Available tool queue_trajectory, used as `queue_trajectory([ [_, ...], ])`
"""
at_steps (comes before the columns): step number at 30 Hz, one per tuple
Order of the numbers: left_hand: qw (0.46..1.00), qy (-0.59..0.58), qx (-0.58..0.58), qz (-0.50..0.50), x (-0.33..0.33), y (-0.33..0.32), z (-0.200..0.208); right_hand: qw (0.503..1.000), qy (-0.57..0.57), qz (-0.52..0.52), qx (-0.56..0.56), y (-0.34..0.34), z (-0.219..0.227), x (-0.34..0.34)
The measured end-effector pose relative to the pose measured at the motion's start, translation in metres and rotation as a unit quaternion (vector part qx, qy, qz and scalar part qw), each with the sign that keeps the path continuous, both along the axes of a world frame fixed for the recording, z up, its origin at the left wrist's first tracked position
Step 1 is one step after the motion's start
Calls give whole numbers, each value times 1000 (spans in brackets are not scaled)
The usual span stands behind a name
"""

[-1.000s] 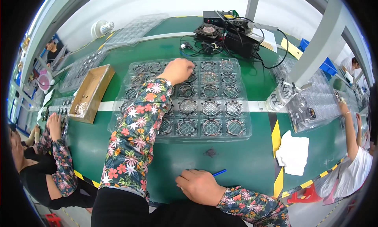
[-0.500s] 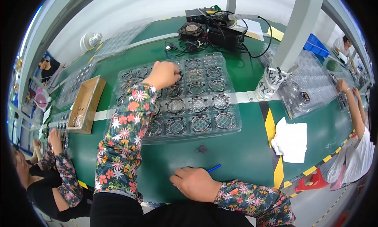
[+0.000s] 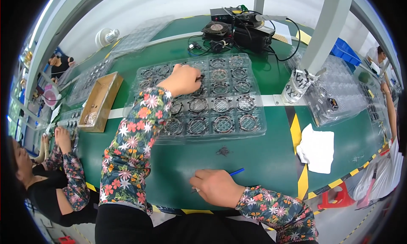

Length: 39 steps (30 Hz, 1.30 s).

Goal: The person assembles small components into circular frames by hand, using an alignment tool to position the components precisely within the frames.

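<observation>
Head view: left hand [image 3: 183, 79] pinches one fan in tray [image 3: 254, 129]; right hand [image 3: 217, 187] grips one pen [image 3: 236, 172]

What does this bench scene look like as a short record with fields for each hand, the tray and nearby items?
left hand: reaching over the clear tray, fingers at a round part in an upper pocket
right hand: flat on the green table, over a blue pen
tray: clear plastic, pockets hold round mesh parts
nearby: small dark part, white cloth, cardboard box
</observation>
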<state>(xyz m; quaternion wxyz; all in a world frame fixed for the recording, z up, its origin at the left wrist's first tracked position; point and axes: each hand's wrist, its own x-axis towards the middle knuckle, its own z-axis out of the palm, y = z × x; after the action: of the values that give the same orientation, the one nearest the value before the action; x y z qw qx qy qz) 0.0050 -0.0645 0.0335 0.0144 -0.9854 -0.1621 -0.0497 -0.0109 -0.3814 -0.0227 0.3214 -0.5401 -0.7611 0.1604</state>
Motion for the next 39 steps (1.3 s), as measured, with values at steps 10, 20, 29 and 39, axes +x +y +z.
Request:
queue_trajectory([
  [10, 996, 63, -68, -10, -9, -26, 9, 1000, -9, -9, -10, 0, -1, 2],
  [20, 998, -13, -41, -38, -37, -62, 10, 1000, -6, -11, -16, -1, 1, 7],
  [29, 993, -33, -14, -113, -60, -77, -4, 1000, -16, -13, -13, 1, 5, 2],
  [39, 989, -23, -125, -77, -47, -71, -3, 999, -18, -39, -11, -1, 5, 8],
])
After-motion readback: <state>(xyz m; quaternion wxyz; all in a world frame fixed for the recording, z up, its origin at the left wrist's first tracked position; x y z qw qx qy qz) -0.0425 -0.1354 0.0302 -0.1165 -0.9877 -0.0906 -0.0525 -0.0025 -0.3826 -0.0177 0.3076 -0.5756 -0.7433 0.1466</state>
